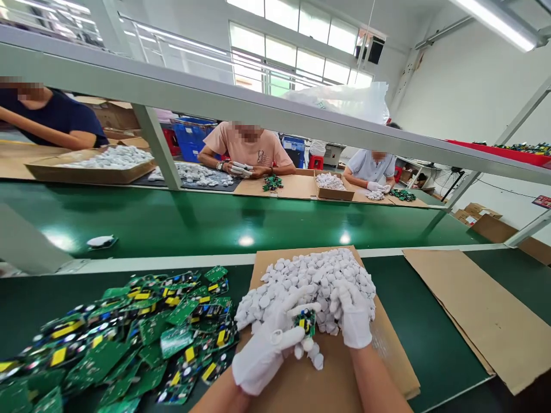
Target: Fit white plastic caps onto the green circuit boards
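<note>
In my gloved left hand point(275, 338) is a small green circuit board point(305, 322) with a yellow part on it, gripped between thumb and fingers. My gloved right hand point(353, 312) reaches over the right side of a heap of small white lumps point(301, 275), its fingers bent and somewhat apart. The fingertips touch the heap and are partly lost against it, white on white. A few white lumps point(317, 357) lie just below the board. Under the heap is a brown cardboard sheet point(327, 384).
At left lies a large pile of green circuit boards point(172, 338). Another cardboard sheet point(482, 304) rests at right. Beyond a metal rail runs a green belt point(206, 221) carrying one white-topped board point(102, 242). Several co-workers sit across it. A shelf beam point(258, 115) crosses overhead.
</note>
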A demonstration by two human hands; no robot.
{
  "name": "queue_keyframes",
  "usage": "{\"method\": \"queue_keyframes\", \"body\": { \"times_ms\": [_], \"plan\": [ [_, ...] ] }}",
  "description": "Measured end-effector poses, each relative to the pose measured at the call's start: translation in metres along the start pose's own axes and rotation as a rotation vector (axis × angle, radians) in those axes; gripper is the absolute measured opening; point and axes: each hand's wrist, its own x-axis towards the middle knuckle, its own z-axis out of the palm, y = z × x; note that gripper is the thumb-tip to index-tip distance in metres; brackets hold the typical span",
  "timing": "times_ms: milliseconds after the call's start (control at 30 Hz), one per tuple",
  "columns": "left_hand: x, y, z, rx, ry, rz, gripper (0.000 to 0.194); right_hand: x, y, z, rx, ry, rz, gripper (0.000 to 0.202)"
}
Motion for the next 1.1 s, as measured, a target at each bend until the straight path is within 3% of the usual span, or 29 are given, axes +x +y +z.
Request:
{"method": "queue_keyframes", "body": {
  "times_ms": [133,200,267,367,400,500,533,600,633,733,767,900,1033,1100],
  "plan": [
    [0.002,-0.011,-0.002,-0.024,-0.108,-0.097,0.073,-0.016,-0.016,-0.022,-0.174,0.002,-0.065,0.035],
    [0.002,-0.013,-0.003,-0.046,-0.170,-0.139,0.071,-0.025,-0.021,-0.048,-0.415,-0.022,-0.153,0.031],
    [0.001,-0.013,-0.005,-0.062,-0.221,-0.147,0.068,-0.033,-0.020,-0.078,-0.587,0.033,-0.187,0.047],
    [0.002,-0.011,-0.007,-0.070,-0.250,-0.136,0.060,-0.049,-0.009,-0.107,-0.813,0.085,-0.182,0.037],
    [0.002,-0.011,-0.007,-0.072,-0.250,-0.132,0.058,-0.058,-0.003,-0.110,-0.909,0.060,-0.195,0.037],
    [0.003,-0.012,-0.008,-0.068,-0.242,-0.129,0.055,-0.088,0.013,-0.104,-1.344,-0.167,-0.273,0.054],
    [0.003,-0.012,-0.008,-0.065,-0.240,-0.130,0.054,-0.096,0.017,-0.102,-1.422,-0.284,-0.305,0.058],
    [0.004,-0.011,-0.008,-0.057,-0.232,-0.128,0.054,-0.101,0.022,-0.103,-1.517,-0.387,-0.353,0.063],
    [0.004,-0.010,-0.008,-0.053,-0.228,-0.125,0.053,-0.099,0.022,-0.106,-1.554,-0.389,-0.357,0.064],
    [0.003,-0.006,-0.007,-0.038,-0.191,-0.121,0.054,-0.087,0.020,-0.116,-1.658,-0.158,-0.243,0.061],
    [0.002,-0.005,-0.007,-0.034,-0.177,-0.120,0.053,-0.085,0.019,-0.118,-1.661,-0.143,-0.231,0.062],
    [0.001,-0.005,-0.006,0.025,-0.161,-0.135,0.048,-0.086,0.018,-0.122,-1.572,-0.346,-0.329,0.068],
    [0.003,-0.012,-0.006,0.070,-0.131,-0.109,0.055,-0.084,0.024,-0.133,-1.634,-0.172,-0.300,0.055],
    [0.003,-0.014,-0.004,0.079,-0.107,-0.089,0.061,-0.081,0.027,-0.138,-1.633,-0.189,-0.347,0.058]
  ]
}}
